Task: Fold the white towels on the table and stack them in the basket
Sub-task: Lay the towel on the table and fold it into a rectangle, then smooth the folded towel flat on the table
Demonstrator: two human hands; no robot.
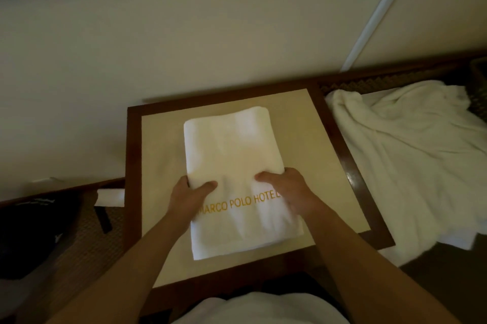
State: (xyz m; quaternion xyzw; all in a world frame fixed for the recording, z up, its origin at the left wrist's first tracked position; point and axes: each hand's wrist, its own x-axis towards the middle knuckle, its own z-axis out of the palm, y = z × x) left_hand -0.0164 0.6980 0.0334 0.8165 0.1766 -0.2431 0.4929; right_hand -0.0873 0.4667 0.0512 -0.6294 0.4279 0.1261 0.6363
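- A white cloth mound (261,308) fills the bottom edge, closest to the camera, just below the near rim of the bench; what it is cannot be told.
- Two bare forearms reach up from the bottom corners over the bench (340,171), a square top with a pale inset and a dark wooden frame.
- A folded white towel (232,149) lies lengthwise in the middle of the bench, a long rectangle with gold lettering "MARCO POLO HOTEL" across its near half.
- The left hand (188,196) grips the towel's left edge, thumb on top and the fingers (184,181) curled under the cloth.
- The right hand (288,188) grips the right edge the same way, thumb pointing inward on top of the fabric, the other fingers tucked out of sight below.
- Both hands sit about halfway along the towel, just above the lettering.
- A crumpled white towel (411,155) lies loose to the right of the bench, draped over a lower dark surface.
- A dark bag (34,234) sits low on the left.
- A cream wall (184,34) rises behind the bench, with a white strip (379,12) running diagonally across it.
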